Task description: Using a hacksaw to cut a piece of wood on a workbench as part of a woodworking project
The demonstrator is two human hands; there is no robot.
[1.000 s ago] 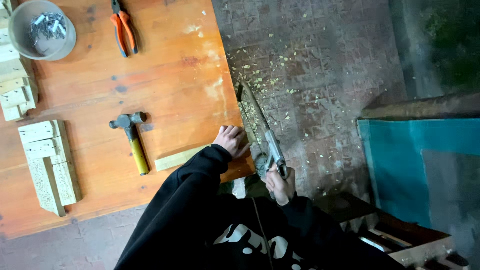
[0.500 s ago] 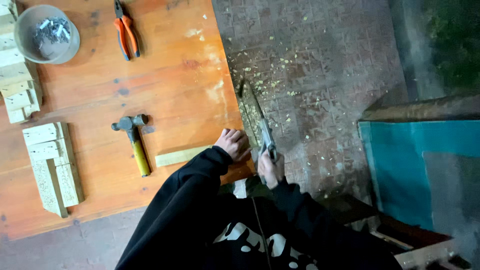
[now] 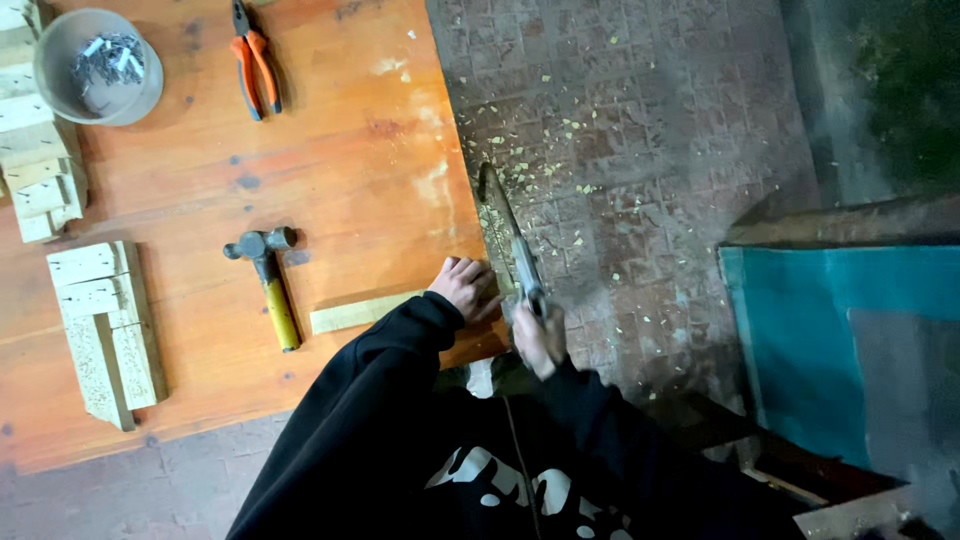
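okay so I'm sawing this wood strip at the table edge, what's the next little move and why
Probably draw the handsaw back through the cut in one smooth stroke. Your right hand grips its handle, the blade sits at the table edge, and your left hand pins the wood strip flat beside it.

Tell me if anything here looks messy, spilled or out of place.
Pale wood chips are scattered over the brick floor beside the table, right by the saw in the right hand. The hammer, pliers and bowl of nails lie tidy.
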